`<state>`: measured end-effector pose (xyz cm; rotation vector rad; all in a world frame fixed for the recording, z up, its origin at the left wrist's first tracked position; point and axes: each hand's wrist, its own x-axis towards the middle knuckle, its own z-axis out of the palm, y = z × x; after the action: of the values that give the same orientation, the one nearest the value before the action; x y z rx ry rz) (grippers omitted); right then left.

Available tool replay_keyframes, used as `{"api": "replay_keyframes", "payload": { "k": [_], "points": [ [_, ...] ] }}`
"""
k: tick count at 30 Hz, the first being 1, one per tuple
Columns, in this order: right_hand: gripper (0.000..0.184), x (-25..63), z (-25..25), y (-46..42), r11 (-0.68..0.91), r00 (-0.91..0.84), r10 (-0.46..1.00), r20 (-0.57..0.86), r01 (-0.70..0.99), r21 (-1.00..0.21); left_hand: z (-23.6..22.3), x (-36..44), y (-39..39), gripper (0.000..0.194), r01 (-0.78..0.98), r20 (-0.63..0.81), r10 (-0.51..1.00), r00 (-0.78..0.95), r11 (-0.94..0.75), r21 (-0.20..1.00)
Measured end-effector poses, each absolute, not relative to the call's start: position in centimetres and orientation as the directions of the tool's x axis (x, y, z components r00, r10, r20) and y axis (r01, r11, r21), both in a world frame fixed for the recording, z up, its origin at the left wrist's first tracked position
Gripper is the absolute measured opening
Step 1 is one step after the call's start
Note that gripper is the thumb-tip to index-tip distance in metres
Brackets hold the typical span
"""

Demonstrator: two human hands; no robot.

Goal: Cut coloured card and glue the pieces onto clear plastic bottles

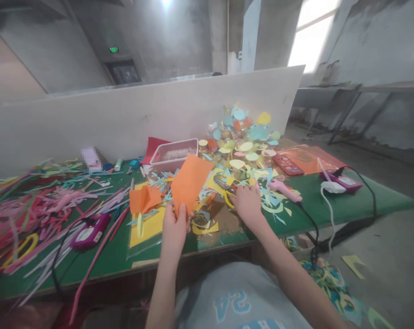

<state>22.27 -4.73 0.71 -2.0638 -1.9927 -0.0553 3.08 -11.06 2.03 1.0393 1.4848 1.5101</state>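
Note:
Between the thumb and fingers of my left hand point(177, 225), a sheet of orange paper point(190, 183) is pinched by its lower edge and held up above the table. My right hand point(248, 203) is closed at the yellow handles of a pair of scissors point(229, 199), whose metal blades point away to the left. Part of the handles is hidden behind my fingers. Colourful paper scraps lie around and beneath the scissors. A folded piece of orange paper point(145, 199) rests left of my left hand, over a yellow sheet point(148, 230).
A pink glue gun point(285, 189) with a black cable lies right of my right hand. Behind stand a pinkish-white tray point(174, 160) and a heap of paper circles point(244, 132). Purple power strips point(90, 232) sit at both sides. Pipe cleaners point(66, 198) cover the left.

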Motion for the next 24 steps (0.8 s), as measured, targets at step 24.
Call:
{"api": "replay_keyframes", "payload": {
  "k": [24],
  "points": [
    [0.046, 21.5, 2.4, -10.5, -0.075, -0.357, 0.931, -0.075, 0.013, -0.997, 5.2, 2.3, -12.4, 0.039, -0.060, 0.133, 0.860, -0.493, -0.186, 0.981]
  ]
}}
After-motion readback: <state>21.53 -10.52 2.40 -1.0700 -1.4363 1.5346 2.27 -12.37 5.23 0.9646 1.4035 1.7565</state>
